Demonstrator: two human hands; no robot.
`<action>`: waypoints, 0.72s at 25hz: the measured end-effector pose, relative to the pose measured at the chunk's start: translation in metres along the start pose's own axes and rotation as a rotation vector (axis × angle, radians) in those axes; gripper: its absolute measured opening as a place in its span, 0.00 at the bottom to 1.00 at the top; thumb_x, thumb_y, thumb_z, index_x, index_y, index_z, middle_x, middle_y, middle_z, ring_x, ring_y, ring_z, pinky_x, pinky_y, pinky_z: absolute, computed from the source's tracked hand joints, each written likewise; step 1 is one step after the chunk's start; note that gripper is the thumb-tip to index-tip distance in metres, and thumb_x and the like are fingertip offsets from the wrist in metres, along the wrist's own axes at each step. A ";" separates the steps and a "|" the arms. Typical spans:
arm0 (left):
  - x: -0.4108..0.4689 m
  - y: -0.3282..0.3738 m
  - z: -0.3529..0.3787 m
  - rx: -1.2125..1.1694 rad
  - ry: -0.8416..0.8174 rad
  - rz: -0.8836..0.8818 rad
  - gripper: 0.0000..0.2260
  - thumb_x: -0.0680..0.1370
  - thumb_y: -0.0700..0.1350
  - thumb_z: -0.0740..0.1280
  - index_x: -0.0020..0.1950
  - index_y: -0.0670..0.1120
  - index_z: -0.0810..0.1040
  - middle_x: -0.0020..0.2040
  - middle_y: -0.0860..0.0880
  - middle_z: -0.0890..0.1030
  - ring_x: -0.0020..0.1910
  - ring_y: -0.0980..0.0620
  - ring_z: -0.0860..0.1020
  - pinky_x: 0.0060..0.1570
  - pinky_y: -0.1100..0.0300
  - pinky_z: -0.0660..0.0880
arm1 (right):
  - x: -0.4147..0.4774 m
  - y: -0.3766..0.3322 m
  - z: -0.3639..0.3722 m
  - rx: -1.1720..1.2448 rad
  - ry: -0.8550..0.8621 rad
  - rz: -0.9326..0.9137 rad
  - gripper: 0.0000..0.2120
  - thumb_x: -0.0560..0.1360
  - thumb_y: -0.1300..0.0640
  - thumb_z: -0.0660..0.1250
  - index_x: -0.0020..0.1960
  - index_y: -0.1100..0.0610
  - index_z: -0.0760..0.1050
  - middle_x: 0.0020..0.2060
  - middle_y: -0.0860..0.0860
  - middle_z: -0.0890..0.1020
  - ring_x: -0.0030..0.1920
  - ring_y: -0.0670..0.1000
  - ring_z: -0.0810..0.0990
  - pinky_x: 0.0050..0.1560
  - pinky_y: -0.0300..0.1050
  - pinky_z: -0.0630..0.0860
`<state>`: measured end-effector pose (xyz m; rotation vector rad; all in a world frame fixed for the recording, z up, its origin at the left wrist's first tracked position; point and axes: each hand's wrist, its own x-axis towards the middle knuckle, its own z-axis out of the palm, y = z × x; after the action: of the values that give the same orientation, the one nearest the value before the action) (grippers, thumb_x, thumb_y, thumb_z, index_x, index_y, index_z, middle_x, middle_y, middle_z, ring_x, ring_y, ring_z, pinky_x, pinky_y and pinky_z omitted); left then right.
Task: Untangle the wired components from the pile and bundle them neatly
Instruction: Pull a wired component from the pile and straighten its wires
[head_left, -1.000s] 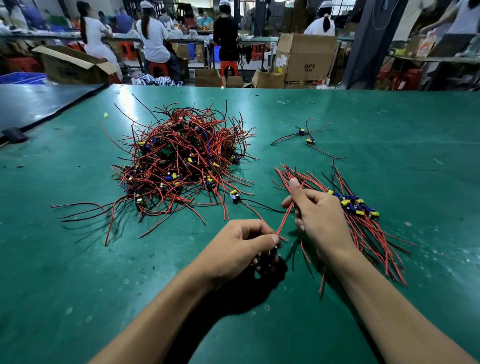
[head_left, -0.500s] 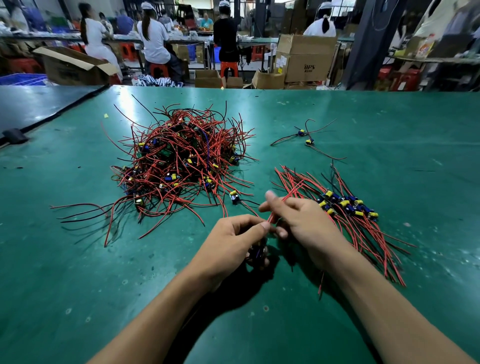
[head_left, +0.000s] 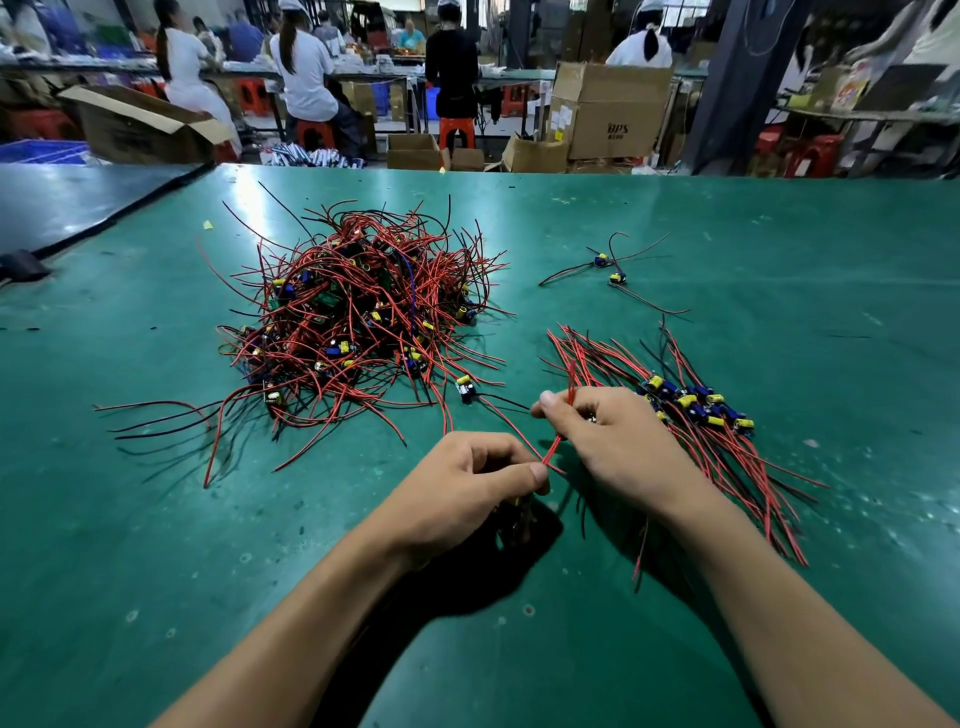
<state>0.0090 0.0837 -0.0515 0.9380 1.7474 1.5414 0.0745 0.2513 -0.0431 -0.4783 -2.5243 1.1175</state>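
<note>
At a green worktable (head_left: 779, 249) in a crowded workshop, a person's two bare hands hold a single red wire (head_left: 557, 444) just in front of the tangled pile (head_left: 358, 322) of red-and-black wired components. The left hand (head_left: 462, 488), fingers curled in, pinches the wire's lower end between thumb and forefinger. Whether those fingers also hold something beneath the palm cannot be told. The right hand (head_left: 618, 441) pinches the same wire higher up between thumb and fingertips, and the wire's tip stands above the thumb. Beside that hand and partly under it lies a straightened bundle (head_left: 727, 457), its wires fanned toward the near edge. Two loose components (head_left: 608, 267) lie well apart, farther back.
</note>
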 end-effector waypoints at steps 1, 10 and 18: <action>0.000 0.001 0.000 0.020 -0.005 -0.002 0.07 0.79 0.39 0.67 0.41 0.42 0.80 0.30 0.49 0.78 0.30 0.52 0.75 0.34 0.59 0.70 | 0.001 0.002 -0.002 -0.019 0.033 -0.007 0.19 0.82 0.49 0.63 0.47 0.63 0.83 0.34 0.59 0.82 0.34 0.51 0.74 0.37 0.43 0.69; 0.000 -0.003 0.002 -0.009 0.082 -0.034 0.07 0.78 0.40 0.67 0.43 0.38 0.80 0.30 0.46 0.77 0.29 0.49 0.76 0.32 0.61 0.71 | 0.002 0.001 0.006 0.467 0.001 0.247 0.25 0.81 0.41 0.61 0.39 0.57 0.84 0.24 0.45 0.72 0.23 0.44 0.67 0.27 0.36 0.65; 0.000 -0.003 0.002 -0.209 0.046 -0.097 0.07 0.79 0.40 0.67 0.43 0.40 0.80 0.30 0.45 0.77 0.27 0.48 0.78 0.31 0.60 0.76 | -0.002 -0.008 0.012 0.629 0.018 0.249 0.24 0.81 0.41 0.62 0.41 0.58 0.84 0.26 0.50 0.71 0.20 0.46 0.63 0.21 0.35 0.60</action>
<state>0.0103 0.0843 -0.0552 0.7104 1.6011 1.6557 0.0697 0.2377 -0.0449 -0.6200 -1.9711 1.8857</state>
